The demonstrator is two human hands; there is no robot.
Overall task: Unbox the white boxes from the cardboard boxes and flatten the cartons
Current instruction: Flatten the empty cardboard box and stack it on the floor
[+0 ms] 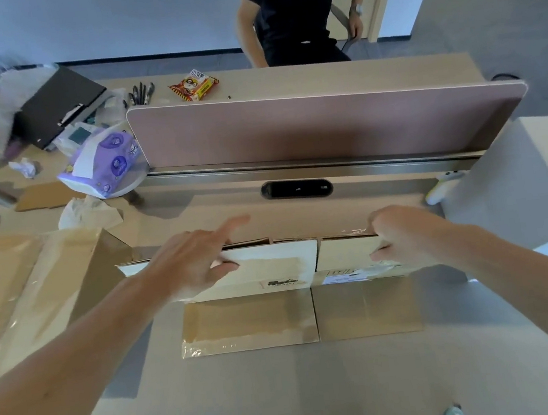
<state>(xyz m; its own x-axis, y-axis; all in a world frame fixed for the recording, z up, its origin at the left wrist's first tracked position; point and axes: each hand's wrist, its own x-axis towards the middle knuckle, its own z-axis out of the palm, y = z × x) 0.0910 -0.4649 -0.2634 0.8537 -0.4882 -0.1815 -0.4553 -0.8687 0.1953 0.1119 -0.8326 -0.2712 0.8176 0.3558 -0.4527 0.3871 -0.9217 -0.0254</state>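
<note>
A brown cardboard carton (299, 314) lies nearly flat on the desk in front of me, its two lower flaps spread toward me and shiny tape along the left flap's edge. My left hand (200, 261) grips the carton's upper left panel, thumb underneath and index finger stretched forward. My right hand (404, 239) clasps the upper right panel near a white shipping label (343, 278). A large white box (521, 183) stands at the right, partly out of view.
Another opened carton (44, 290) with tape lies at the left. A pink desk divider (324, 125) stands behind, with a person seated beyond it. Purple tissue packs (108, 162), crumpled wrapping, a black folder (59, 102), pens and a snack packet (194, 86) crowd the back left.
</note>
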